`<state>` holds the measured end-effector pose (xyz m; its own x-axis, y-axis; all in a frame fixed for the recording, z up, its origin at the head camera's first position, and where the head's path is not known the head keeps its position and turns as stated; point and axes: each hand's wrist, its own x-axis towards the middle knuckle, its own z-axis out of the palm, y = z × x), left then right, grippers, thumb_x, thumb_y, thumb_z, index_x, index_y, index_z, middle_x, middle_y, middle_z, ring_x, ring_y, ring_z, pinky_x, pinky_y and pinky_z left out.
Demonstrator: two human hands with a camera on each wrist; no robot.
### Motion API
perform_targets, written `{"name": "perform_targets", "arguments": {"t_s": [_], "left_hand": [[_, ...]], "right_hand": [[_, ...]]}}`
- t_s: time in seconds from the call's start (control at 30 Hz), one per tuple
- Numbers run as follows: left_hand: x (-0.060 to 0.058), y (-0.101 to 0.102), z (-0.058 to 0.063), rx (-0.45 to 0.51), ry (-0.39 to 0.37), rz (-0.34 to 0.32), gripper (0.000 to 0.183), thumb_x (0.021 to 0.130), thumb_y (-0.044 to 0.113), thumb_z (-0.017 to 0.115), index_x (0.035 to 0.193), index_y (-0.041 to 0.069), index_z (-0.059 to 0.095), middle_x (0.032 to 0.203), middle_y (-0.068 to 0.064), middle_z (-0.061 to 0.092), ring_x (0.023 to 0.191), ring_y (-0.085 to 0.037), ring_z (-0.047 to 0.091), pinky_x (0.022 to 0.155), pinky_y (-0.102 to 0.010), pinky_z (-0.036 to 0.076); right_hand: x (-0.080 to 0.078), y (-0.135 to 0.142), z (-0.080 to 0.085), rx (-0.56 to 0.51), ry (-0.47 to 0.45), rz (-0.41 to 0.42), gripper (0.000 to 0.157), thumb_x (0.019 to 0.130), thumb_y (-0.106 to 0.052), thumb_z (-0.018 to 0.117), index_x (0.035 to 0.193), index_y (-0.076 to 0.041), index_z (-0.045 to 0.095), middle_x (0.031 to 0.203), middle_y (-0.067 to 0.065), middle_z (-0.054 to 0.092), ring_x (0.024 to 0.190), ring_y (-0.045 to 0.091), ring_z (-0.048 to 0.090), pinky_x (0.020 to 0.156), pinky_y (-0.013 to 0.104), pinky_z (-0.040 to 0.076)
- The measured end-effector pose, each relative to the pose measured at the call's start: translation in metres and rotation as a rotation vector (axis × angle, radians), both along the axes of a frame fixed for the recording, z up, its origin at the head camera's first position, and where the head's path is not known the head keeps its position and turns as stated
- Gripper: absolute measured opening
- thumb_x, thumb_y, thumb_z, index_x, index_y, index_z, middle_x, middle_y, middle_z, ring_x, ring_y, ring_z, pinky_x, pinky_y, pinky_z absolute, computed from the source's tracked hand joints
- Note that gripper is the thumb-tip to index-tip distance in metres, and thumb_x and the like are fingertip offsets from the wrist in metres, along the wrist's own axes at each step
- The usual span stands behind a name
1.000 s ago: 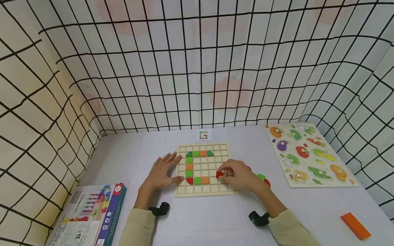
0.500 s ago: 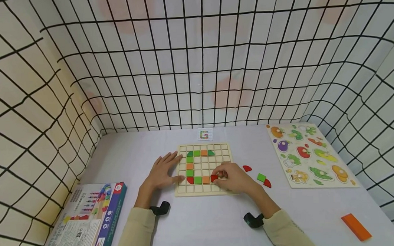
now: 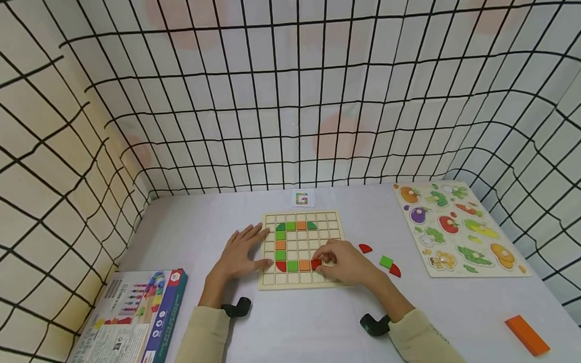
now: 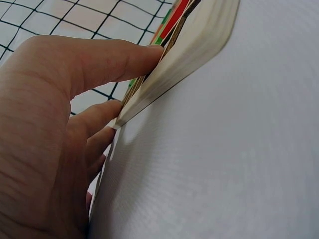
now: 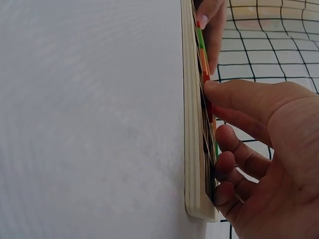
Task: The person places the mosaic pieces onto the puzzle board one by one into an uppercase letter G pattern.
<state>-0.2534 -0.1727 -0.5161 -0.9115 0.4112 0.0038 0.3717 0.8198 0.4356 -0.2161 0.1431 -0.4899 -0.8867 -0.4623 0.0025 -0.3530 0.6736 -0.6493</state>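
A wooden grid board (image 3: 301, 283) lies on the white table, its green, orange and red tiles forming a C-like outline. My right hand (image 3: 346, 262) pinches a red tile (image 3: 316, 264) between thumb and forefinger, down in the bottom row beside an orange tile (image 3: 304, 265). In the right wrist view the thumb tip presses on this red piece while the other fingers curl over the board. The left hand (image 3: 240, 256) has its fingers spread along the board's left side, and the thumb (image 4: 134, 59) touches the edge in the left wrist view.
Right of the board lie a red rounded piece (image 3: 365, 248), a green square (image 3: 386, 261) and another red rounded piece (image 3: 395, 270). A small pattern card (image 3: 303, 198) sits behind it. Farther out are a vegetable puzzle (image 3: 470, 232), an orange block (image 3: 527, 335) and a box (image 3: 121, 333).
My right hand has brought the red tile down and slightly left into the bottom row, uncovering the loose pieces at right. The left hand stays at the board's edge.
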Motion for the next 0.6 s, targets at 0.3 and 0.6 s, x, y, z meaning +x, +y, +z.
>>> {"name": "perform_targets", "arguments": {"t_s": [0.3, 0.6], "left_hand": [[0.0014, -0.0005, -0.0006, -0.005, 0.017, -0.01, 0.086, 0.087, 0.058, 0.064, 0.161, 0.021, 0.039, 0.17, -0.006, 0.03, 0.159, -0.034, 0.023, 0.128, -0.063, 0.013], [0.0016, -0.0007, 0.0018, -0.012, 0.017, -0.015, 0.086, 0.088, 0.058, 0.064, 0.161, 0.022, 0.037, 0.171, -0.005, 0.028, 0.159, -0.033, 0.021, 0.129, -0.061, 0.013]], "right_hand": [[-0.0013, 0.0011, -0.0029, 0.001, 0.018, 0.012, 0.013, 0.09, -0.02, 0.078, 0.102, -0.02, 0.078, 0.08, -0.009, 0.056, 0.077, 0.012, 0.051, 0.065, 0.024, 0.043], [-0.0028, 0.0013, -0.0035, -0.03, 0.007, 0.016, 0.014, 0.09, -0.018, 0.078, 0.104, -0.017, 0.078, 0.081, -0.006, 0.056, 0.077, 0.013, 0.052, 0.065, 0.024, 0.043]]}}
